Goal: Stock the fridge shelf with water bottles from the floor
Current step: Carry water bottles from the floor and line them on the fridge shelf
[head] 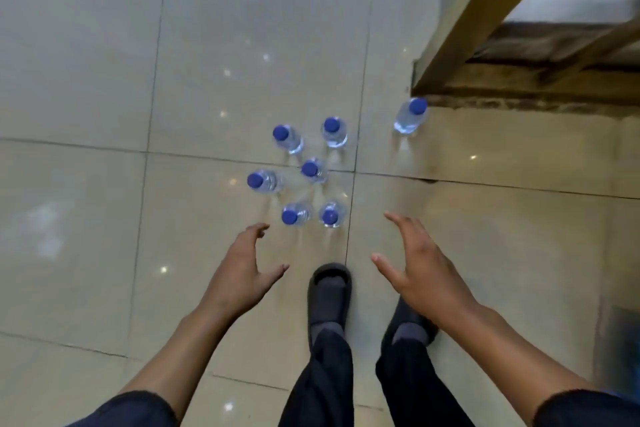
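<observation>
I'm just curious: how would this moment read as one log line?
phase: reaching | left hand: open, empty | right hand: open, empty | water bottles: seven upright on floor

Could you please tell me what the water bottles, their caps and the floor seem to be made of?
Water bottles: probably thin clear plastic, see-through. Caps: opaque blue, likely plastic. Floor: apparently glazed beige tile, with grout lines and glossy light reflections.

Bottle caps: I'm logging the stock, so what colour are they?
Blue, on every water bottle, clearest in the head view.
</observation>
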Tool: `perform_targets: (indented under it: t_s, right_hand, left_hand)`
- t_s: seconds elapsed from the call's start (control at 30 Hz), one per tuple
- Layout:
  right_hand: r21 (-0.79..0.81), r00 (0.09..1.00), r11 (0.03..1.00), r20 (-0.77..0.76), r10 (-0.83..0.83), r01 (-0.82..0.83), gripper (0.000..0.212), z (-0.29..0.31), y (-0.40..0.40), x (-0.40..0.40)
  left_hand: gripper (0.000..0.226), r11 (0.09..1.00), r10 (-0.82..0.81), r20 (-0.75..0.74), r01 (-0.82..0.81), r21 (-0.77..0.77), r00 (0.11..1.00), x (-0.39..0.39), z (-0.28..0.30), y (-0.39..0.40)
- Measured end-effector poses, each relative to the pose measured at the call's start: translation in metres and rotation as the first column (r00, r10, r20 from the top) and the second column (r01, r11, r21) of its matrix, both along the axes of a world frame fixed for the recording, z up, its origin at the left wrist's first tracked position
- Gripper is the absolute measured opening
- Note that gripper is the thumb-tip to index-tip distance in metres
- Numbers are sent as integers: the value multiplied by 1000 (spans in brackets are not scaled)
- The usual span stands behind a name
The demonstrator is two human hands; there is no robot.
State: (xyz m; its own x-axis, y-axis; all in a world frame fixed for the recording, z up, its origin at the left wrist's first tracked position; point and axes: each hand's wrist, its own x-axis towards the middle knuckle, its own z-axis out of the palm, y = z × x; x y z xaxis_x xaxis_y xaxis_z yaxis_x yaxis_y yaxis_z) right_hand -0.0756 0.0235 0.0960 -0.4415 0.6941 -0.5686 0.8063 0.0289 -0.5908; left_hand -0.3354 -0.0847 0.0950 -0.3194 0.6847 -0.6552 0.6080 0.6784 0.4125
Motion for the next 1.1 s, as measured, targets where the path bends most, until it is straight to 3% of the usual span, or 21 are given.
perform_targets:
  t_s: [0.17, 0.27, 0.43, 0.53, 0.7, 0.9, 1.1]
  right_hand:
    - [-32, 996, 996, -29, 87, -88, 80, -136, -4, -35]
    - [-30, 994, 999, -104, 41, -44, 87, -199, -8, -58]
    - [-66, 960, 996, -268, -78, 62, 64, -244, -11, -81]
    - [-129, 919, 980, -347, -186, 149, 50, -231, -9, -74]
    - [-202, 846, 913, -347, -405, 354, 43, -135, -1, -28]
    - [-163, 758, 825, -332, -562, 541, 43, 68, 15, 43]
    - [-105, 546, 657, -467, -695, 747, 47, 285, 16, 108]
  left_hand:
    - [76, 973, 215, 26, -216, 83, 976, -6, -131, 3]
    - [64, 920, 340, 139, -360, 153, 930, 3, -189, 5]
    - [44, 755, 545, 216, -586, 294, 810, 26, -221, 10]
    - [38, 719, 594, 272, -652, 243, 757, 33, -204, 7]
    - [29, 841, 430, 382, -517, 160, 818, 49, -104, 17]
    - [36, 897, 222, 579, -397, 193, 785, 90, 83, 70]
    - [37, 935, -59, 693, -204, 291, 719, 154, 287, 128]
